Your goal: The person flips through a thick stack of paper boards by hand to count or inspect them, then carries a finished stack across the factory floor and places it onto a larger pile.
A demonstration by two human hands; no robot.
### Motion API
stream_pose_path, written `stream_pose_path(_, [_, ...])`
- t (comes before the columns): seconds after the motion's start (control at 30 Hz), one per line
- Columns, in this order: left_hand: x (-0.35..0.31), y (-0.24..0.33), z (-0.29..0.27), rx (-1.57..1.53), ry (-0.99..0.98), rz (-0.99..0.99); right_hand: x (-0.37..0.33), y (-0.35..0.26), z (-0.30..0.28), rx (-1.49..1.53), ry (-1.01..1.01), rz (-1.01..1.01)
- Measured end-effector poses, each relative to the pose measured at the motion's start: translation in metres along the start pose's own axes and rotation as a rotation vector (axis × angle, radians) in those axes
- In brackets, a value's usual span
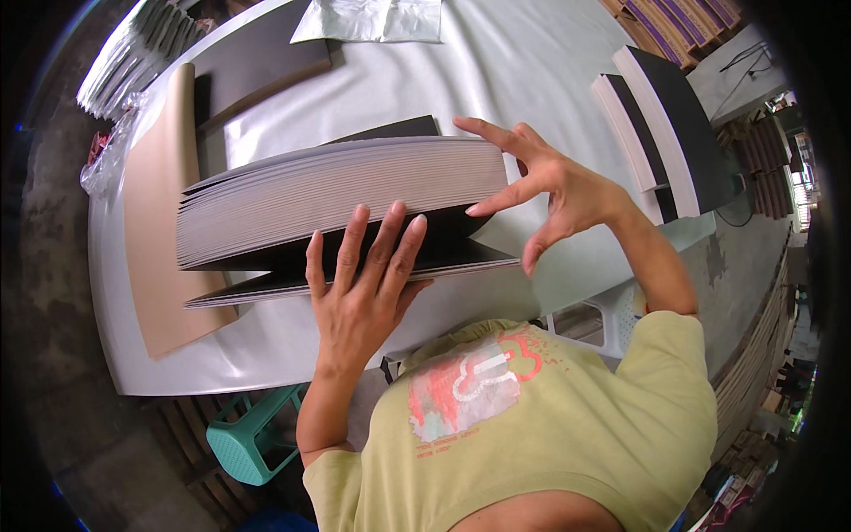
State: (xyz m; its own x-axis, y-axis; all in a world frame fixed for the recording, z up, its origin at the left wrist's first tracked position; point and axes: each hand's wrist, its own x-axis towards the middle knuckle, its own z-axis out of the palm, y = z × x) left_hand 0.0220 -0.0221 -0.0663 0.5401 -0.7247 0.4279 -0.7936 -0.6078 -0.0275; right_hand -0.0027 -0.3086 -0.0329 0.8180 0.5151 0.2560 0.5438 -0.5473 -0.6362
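A thick stack of black sheets with pale grey edges (337, 182) lies on the table in front of me. Below its near side, a thinner bundle of black sheets (266, 288) is parted from it by a dark wedge-shaped gap. My left hand (359, 284) lies over the near edges, its fingers spread and stretched across the gap toward the thick stack. At the right end is my right hand (558, 182), fingers wide apart; one fingertip is by the stack's lower right corner, another above its top edge. Neither hand is visibly closed around anything.
A tan sheet (155, 230) and a dark board (257, 66) lie at the left on the pale-covered table (496, 80). Two black-covered stacks (678, 133) stand at the right. A silvery bag (372, 19) lies at the back. A green stool (253, 439) stands below the table's near edge.
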Motion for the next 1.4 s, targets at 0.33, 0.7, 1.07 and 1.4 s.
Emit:
stream_pose_path(0.33, [-0.005, 0.000, 0.002, 0.014, 0.018, 0.006, -0.001, -0.002, 0.003, 0.063, 0.023, 0.103])
stream_pose_path(0.7, [-0.013, 0.000, 0.001, 0.054, 0.075, 0.041, -0.003, 0.024, 0.020, 0.007, 0.261, -0.085])
stream_pose_path(1.07, [-0.006, -0.018, 0.013, -0.070, 0.251, 0.205, 0.023, 0.030, 0.096, 0.348, 0.832, 0.222])
stream_pose_path(1.4, [0.050, -0.094, 0.049, -0.145, 0.389, 0.372, -0.042, -0.002, 0.024, 0.176, 1.140, 0.296])
